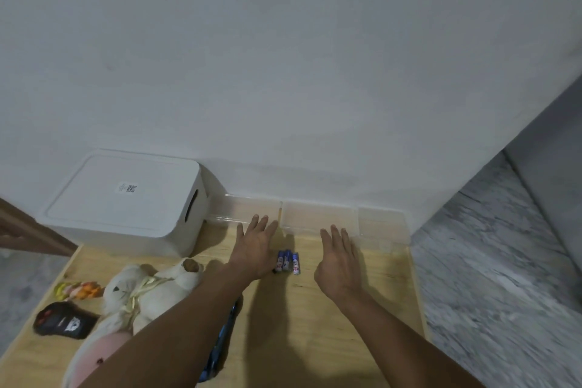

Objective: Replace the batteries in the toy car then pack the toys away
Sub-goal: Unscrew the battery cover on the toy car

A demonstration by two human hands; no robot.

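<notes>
Both forearms are stretched forward from the bottom edge of the view, over a pale wooden table (330, 340). Each hand is held flat, palm down, with the fingers spread and pointing toward the wall. Nothing is held by the left hand (255, 249), and nothing is held by the right hand (338, 264). Between the two hands, blue batteries (287, 261) are laid side by side on the table, just beside the left hand's edge; whether they are touched by it cannot be told.

Under the left forearm a blue object (220, 346) is partly hidden, and it cannot be identified with certainty as the toy car. A cream plush toy (141, 293) is seen left of that arm, with a small yellow and orange toy (78, 290) and a black controller-like item (64, 320) further left.

A lidded white storage box (126, 201) is set against the wall at the table's far left. Clear plastic trays (318, 217) are lined up along the wall beyond the fingertips.
</notes>
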